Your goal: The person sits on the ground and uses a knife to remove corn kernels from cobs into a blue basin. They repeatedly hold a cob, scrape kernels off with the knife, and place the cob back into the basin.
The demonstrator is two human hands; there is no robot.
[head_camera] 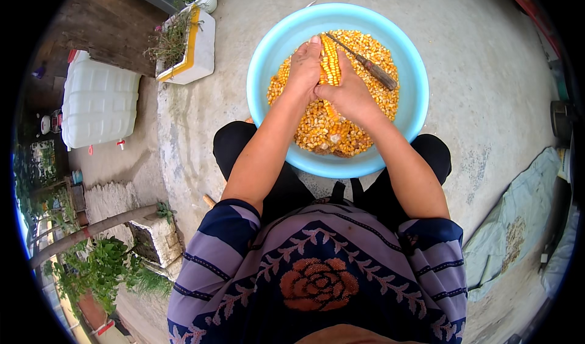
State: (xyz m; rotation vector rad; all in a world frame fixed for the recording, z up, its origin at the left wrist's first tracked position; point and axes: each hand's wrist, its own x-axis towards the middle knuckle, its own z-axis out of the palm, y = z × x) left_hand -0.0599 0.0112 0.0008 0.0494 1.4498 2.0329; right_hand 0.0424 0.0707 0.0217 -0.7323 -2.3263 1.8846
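Observation:
A yellow ear of corn [331, 59] is gripped between my two hands over a light-blue plastic basin [263, 65]. My left hand [305, 67] wraps its left side, thumb up near the top. Around the right side and lower part closes my right hand [349, 90]. Gaps between some kernel rows show on the cob. Loose corn kernels [320, 127] cover the bottom of the basin. A screwdriver-like tool [377, 72] with a worn wooden handle and a thin metal shaft lies on the kernels, right of my hands.
The basin sits between my knees on a concrete floor [470, 70]. To the left are a foam planter box [201, 51] and a white plastic tank [100, 101]. A bare corncob [209, 201] lies by my left leg. A grey-green sheet [516, 220] is spread at right.

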